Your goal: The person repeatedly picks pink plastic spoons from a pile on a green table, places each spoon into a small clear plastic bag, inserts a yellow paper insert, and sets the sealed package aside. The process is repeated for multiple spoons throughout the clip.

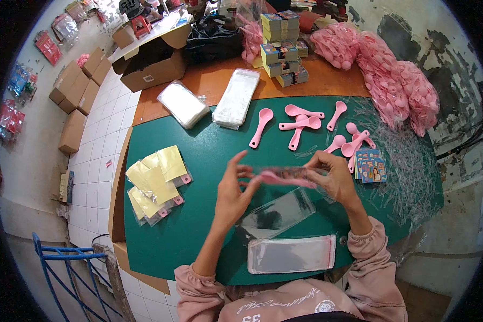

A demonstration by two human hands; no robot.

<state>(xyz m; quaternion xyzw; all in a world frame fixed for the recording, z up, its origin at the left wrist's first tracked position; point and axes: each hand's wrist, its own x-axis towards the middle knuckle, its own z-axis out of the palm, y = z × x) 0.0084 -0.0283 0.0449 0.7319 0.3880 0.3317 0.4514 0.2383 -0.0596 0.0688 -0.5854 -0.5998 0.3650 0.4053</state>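
Observation:
Between my two hands a pink plastic spoon (284,180) lies level, with a thin dark-edged card (284,170) along it; both are smeared by motion. My left hand (232,188) pinches the bowl-side end, its index finger raised. My right hand (334,174) grips the other end, and some clear film hangs below its fingers. Under the hands a clear plastic bag (279,214) lies flat on the green mat (209,161). Nearer to me is a stack of clear bags (292,254). Beyond my right hand lie several loose pink spoons (300,124) and a small stack of printed cards (371,166).
Filled packets with yellow backs (155,182) lie at the left. Bag stacks (237,99), bundled cards (282,48) and bagged pink spoons (383,75) stand along the back. Clear plastic strips (400,172) litter the right side. A cardboard box (153,70) sits at the far left.

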